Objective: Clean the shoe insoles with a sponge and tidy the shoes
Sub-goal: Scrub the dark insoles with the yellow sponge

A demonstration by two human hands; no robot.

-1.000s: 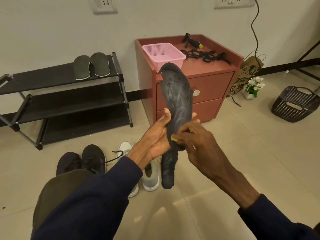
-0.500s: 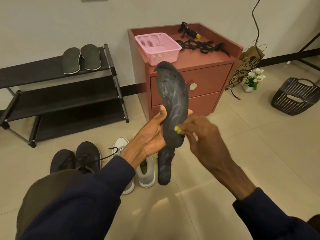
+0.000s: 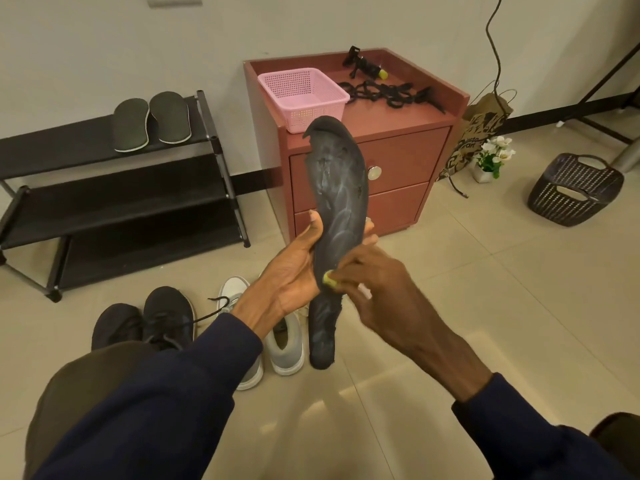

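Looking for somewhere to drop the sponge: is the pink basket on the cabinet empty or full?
Empty, as far as visible: inside the pink basket only bare mesh floor and walls show.

Your left grip (image 3: 294, 271) wraps the insole (image 3: 341, 188), thumb on its left edge; your right grip (image 3: 374, 285) pinches a sponge (image 3: 327, 278) against it.

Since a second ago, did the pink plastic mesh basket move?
No. The pink plastic mesh basket sits on the same left side of the red-brown wooden cabinet top; only the view shifted.

Pink basket (image 3: 311, 116), blk straps (image 3: 384, 93) on cabinet (image 3: 398, 157)
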